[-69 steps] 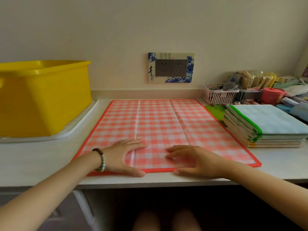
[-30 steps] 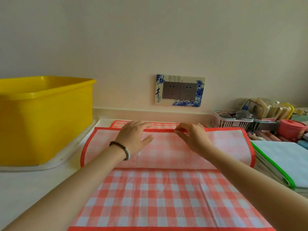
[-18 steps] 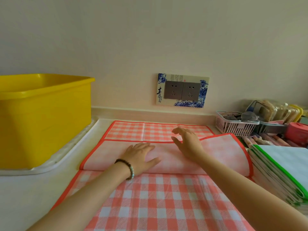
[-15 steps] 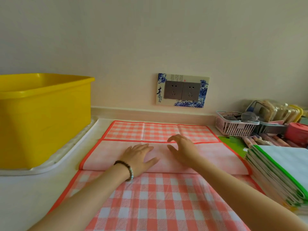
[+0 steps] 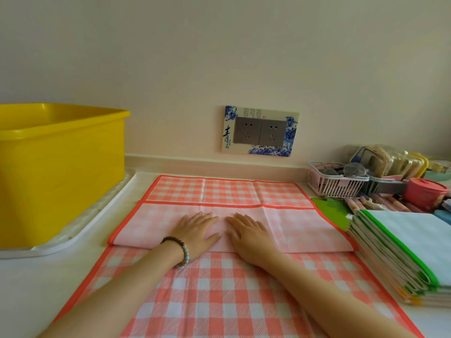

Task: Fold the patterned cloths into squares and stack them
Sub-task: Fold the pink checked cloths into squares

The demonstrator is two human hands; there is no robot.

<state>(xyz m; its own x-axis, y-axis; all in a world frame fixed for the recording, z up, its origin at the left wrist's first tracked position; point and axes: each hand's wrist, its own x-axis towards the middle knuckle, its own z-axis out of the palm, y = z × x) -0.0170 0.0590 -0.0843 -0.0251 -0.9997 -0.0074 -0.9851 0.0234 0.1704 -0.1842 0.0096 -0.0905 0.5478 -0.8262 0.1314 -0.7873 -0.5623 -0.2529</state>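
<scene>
Because the flap [image 5: 305,228] would spring up, my left hand [image 5: 197,230] and right hand [image 5: 249,234] press it, fingers flat, gripping nothing | cloth [image 5: 219,284] right of tub [image 5: 61,167]

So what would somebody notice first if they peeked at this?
The big red-and-white checked cloth spread over the middle of the counter, with a pale band folded over across it. The left hand and right hand press flat on that band, side by side. A bright yellow tub stands at the left, and a stack of folded cloths sits at the right.
</scene>
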